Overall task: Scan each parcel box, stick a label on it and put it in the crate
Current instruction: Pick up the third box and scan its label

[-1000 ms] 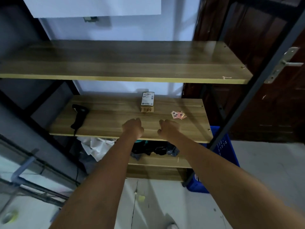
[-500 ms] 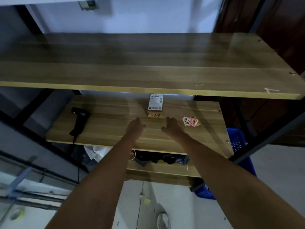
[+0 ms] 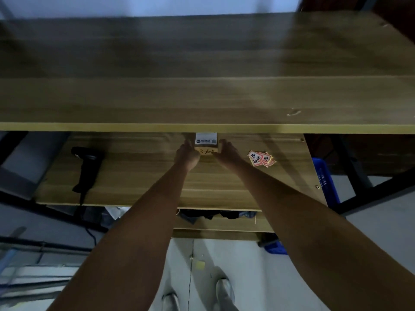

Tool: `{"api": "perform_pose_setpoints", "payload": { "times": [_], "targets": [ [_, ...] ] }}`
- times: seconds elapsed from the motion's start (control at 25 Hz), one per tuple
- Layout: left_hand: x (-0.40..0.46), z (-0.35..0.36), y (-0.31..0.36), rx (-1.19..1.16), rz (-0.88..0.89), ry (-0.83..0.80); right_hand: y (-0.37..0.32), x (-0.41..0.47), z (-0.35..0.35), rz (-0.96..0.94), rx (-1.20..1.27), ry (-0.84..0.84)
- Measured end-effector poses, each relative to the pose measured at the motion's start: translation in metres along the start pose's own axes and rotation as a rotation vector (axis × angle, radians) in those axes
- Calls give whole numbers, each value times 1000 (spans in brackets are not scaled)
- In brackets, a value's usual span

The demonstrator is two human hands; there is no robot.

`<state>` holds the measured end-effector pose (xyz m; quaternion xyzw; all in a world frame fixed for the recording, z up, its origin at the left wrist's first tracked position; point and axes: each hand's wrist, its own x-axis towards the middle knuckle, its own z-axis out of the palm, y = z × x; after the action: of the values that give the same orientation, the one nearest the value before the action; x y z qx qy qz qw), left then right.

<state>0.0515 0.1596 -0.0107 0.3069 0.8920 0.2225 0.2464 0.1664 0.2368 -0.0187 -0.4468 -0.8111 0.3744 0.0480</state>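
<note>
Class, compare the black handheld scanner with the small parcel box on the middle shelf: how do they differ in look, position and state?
The scanner is black and long with a cord trailing off the shelf edge; the parcel box is brown card with a white printed label. The scanner lies toward the left; the box sits at the back centre. The scanner is untouched; the left hand and right hand flank the box. Both rest on the same wooden shelf.

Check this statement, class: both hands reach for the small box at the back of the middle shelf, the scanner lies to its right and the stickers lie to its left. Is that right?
Not quite: the sides are swapped. The head view shows both hands, left hand and right hand, at the small box on the middle shelf, but the scanner lies to its left and the stickers to its right.
</note>
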Motion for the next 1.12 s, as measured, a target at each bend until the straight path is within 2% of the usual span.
{"api": "perform_pose_setpoints", "payload": {
  "times": [0.4,0.52,0.68,0.88,1.12],
  "targets": [
    [34,9,3,-110,-52,-51,-4,39,22,168,160,1],
    [36,13,-2,-325,-124,-71,-2,38,29,211,199,37],
    [18,9,-9,-766,-276,-48,-3,14,41,242,319,161],
    [-22,-8,-41,-931,-301,-232,-8,-30,64,147,480,186],
    [-65,-39,-97,-1039,-186,-364,-36,-70,101,36,443,158]
  ]
}}
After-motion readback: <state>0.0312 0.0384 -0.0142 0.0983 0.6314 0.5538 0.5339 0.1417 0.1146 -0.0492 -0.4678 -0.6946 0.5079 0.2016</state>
